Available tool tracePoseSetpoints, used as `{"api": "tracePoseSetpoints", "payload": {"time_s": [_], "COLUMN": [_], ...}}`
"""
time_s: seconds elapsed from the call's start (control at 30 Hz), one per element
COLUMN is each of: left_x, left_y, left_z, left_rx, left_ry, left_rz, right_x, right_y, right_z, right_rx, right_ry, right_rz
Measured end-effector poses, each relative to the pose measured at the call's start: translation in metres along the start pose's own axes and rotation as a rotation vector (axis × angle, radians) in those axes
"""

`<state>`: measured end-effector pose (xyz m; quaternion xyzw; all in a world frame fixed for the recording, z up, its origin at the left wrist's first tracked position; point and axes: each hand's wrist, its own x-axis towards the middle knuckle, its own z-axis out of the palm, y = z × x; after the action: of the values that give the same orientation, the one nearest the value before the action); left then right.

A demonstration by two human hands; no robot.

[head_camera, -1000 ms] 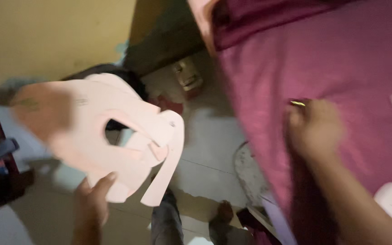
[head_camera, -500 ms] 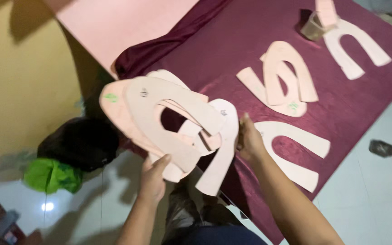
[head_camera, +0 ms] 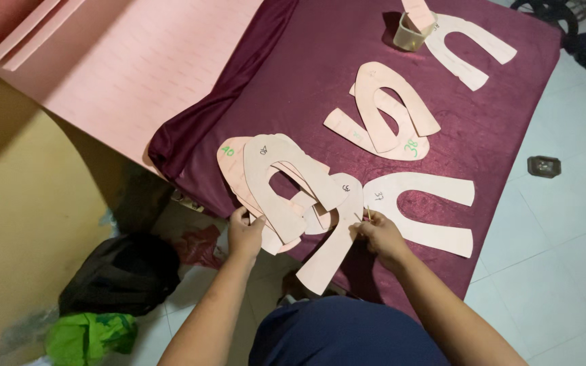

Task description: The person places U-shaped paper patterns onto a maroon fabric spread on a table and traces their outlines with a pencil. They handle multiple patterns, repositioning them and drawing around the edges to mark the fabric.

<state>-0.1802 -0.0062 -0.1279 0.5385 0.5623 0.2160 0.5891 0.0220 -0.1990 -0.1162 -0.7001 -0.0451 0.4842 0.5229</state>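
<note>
My left hand [head_camera: 245,234] grips a fanned stack of pale pink U-shaped card patterns [head_camera: 276,183] by its lower edge, held above the near corner of a maroon cloth-covered surface [head_camera: 306,74]. My right hand [head_camera: 378,234] pinches a thin pen-like stick and touches the right leg of the stack. A single U-shaped pattern [head_camera: 422,210] lies flat on the cloth just right of that hand. Two overlapping patterns [head_camera: 384,112] lie further back.
Another U-shaped pattern [head_camera: 469,44] and a small clear cup [head_camera: 408,30] sit at the far edge. Large pink sheets [head_camera: 103,68] lean at left. On the tiled floor are a black bag [head_camera: 120,271], a green bag [head_camera: 86,335] and a small dark object [head_camera: 544,165].
The view has swung from the floor and wall onto the cloth. The stack has come down nearer the cloth, and my right hand has moved from the cloth to the stack.
</note>
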Motion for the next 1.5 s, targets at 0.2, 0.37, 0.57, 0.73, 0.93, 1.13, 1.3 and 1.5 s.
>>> {"api": "tracePoseSetpoints", "payload": {"time_s": [0.2,0.37,0.57,0.73,0.93,1.13,1.3,1.5], "left_x": [0.013,0.030,0.028,0.038,0.043,0.037,0.031,0.042], "left_y": [0.009,0.017,0.010,0.006,-0.006,-0.012,-0.012,0.008], "left_z": [-0.007,-0.010,-0.018,-0.039,-0.054,-0.058,-0.051,-0.055], "left_rx": [-0.061,-0.240,-0.231,-0.325,-0.560,-0.682,-0.711,-0.833], "left_ry": [-0.074,-0.225,-0.005,0.110,0.064,-0.052,-0.118,-0.033], "left_rz": [-0.034,-0.132,0.005,0.066,-0.052,-0.054,0.141,0.178], "right_x": [-0.002,-0.004,-0.007,-0.003,0.000,-0.006,-0.010,-0.003], "right_y": [0.002,-0.003,-0.011,-0.003,0.010,0.014,0.003,-0.005], "right_z": [0.011,0.020,0.032,0.030,0.018,0.004,0.011,0.044], "right_rx": [0.019,-0.072,-0.194,-0.199,-0.288,-0.457,-0.700,-0.775], "right_ry": [0.037,0.032,0.133,0.281,0.319,0.412,0.416,0.118], "right_rz": [-0.097,-0.164,-0.159,-0.218,-0.073,-0.198,-0.337,-0.146]}}
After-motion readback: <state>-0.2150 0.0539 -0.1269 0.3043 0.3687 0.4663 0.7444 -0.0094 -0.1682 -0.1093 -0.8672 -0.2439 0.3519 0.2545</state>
